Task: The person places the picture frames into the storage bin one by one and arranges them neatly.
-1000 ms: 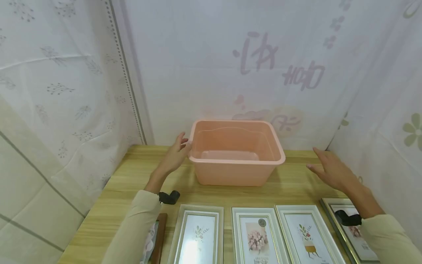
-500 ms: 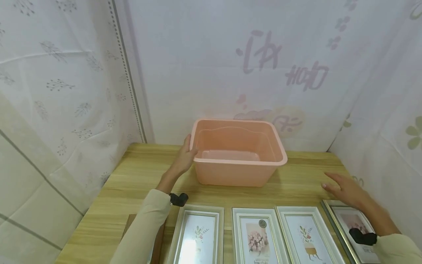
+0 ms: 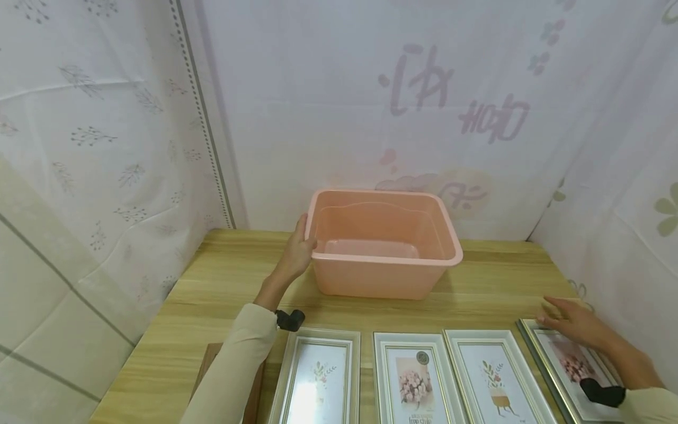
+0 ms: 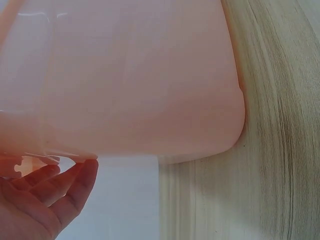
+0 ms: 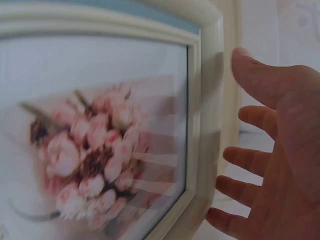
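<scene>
A pink plastic tub (image 3: 378, 278) stands on the wooden table, looking hollow inside. My left hand (image 3: 295, 254) grips its left rim, thumb toward the inside; in the left wrist view the fingers of that hand (image 4: 50, 200) curl under the rim of the tub (image 4: 140, 80). At the right, my right hand (image 3: 577, 325) hovers over the top end of a gold-and-silver picture frame (image 3: 574, 368). The right wrist view has the hand (image 5: 280, 150) with fingers spread beside the border of that frame (image 5: 212, 110), which holds a pink flower picture; whether they touch I cannot tell.
Nearer the front edge lie a silvery frame (image 3: 320, 377), a white frame with a flower print (image 3: 415, 377) and a white frame with a plant print (image 3: 495, 377). A brown frame (image 3: 254, 394) is partly under my left sleeve. Patterned cloth (image 3: 371, 88) hangs behind.
My left hand has closed round the tub's left rim, and the tub has shifted very slightly right. My right hand has moved down and right, to the frame at the far right.
</scene>
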Motion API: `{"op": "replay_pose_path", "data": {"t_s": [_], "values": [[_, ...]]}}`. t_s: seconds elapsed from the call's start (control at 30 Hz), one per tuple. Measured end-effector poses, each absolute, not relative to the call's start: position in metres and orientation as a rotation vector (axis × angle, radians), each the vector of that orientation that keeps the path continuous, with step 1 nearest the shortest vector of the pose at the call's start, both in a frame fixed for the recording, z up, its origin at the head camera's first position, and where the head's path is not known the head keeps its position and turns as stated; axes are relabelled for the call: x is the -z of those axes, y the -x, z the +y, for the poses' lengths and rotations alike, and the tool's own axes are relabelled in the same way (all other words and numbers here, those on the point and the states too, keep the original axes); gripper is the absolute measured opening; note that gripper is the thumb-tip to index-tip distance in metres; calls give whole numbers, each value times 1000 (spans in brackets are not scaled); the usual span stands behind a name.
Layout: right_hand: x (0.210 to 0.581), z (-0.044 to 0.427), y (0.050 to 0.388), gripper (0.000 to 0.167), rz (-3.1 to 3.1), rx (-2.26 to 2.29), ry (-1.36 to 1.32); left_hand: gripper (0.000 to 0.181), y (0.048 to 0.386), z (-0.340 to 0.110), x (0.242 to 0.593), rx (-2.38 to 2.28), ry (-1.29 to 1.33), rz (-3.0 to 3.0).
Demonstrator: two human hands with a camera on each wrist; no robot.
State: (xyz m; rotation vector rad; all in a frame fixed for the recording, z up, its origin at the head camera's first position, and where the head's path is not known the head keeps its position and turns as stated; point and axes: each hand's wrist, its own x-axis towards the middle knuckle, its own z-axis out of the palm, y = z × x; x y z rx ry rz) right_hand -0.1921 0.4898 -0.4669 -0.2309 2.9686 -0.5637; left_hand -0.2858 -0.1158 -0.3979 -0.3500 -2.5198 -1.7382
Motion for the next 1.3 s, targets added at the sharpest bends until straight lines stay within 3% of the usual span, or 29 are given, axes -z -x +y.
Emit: {"op": "replay_pose_path", "data": {"t_s": [0.17, 0.47, 0.67, 0.83, 1.3], "values": [[471, 499, 192, 73, 2900, 596, 204, 70, 286, -116, 399, 1762, 355, -2504], [471, 533, 190, 59, 2813, 694, 445, 70, 285, -115, 398, 1792, 351, -2489], [477, 544, 192, 32, 2886, 805, 675, 70, 283, -114, 397, 1769, 342, -2496], [477, 542, 192, 22, 2988, 706, 572, 69, 283, -114, 399, 1776, 331, -2493], [471, 537, 191, 24, 3153, 464, 357, 70, 283, -114, 399, 1769, 323, -2492]]}}
